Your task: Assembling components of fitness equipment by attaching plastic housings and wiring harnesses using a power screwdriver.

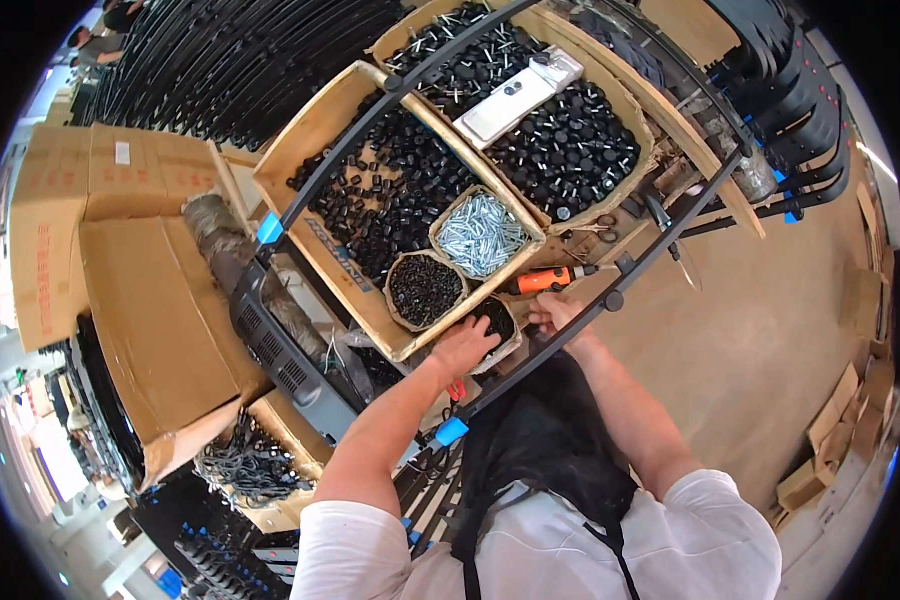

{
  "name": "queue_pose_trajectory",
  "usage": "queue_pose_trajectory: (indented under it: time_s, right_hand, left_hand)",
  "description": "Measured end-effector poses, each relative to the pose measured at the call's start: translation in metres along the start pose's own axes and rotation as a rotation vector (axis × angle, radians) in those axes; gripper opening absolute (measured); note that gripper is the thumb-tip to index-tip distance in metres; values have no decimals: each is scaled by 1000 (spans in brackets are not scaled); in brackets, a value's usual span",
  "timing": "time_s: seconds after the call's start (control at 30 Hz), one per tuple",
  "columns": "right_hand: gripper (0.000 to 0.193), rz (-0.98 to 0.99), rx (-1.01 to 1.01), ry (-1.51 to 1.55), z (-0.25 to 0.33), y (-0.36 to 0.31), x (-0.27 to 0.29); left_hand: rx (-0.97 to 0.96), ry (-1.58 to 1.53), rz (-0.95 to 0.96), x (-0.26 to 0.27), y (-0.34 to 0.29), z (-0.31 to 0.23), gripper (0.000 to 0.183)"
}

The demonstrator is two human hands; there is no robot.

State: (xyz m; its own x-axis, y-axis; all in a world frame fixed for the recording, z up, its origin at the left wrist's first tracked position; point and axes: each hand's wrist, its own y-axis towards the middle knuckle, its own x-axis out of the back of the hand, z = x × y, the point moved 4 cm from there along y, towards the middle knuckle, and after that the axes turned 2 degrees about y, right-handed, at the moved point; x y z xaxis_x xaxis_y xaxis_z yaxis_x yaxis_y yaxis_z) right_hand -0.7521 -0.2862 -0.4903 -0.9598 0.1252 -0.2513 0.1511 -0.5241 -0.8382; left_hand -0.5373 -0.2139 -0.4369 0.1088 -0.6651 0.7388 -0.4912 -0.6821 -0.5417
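Note:
My left hand reaches into a small box of black parts; its fingers look slightly bent and apart, with the tips among the contents. Close by, at the black frame bar, my right hand has its fingers drawn together in a pinch. Whatever it may hold is too small to make out. Just beyond that hand lies an orange-and-black power screwdriver. Next to my left hand are a tub of small black screws and a tub of silver screws.
A wooden-sided tray holds black caps. Beside it, black-headed bolts fill another box, with a white phone-like case on top. Metal frame bars cross over the boxes. Cardboard cartons stand at the left.

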Motion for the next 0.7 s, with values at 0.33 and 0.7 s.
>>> queue_pose_trajectory:
  time_s: [0.33, 0.7]
  right_hand:
    - [23, -482, 244, 51, 7, 51, -29]
    - [46, 76, 105, 303, 48, 23, 10]
  left_hand:
    - [112, -409, -93, 6, 12, 18, 24]
    - [531, -1520, 54, -41, 10, 30, 26]
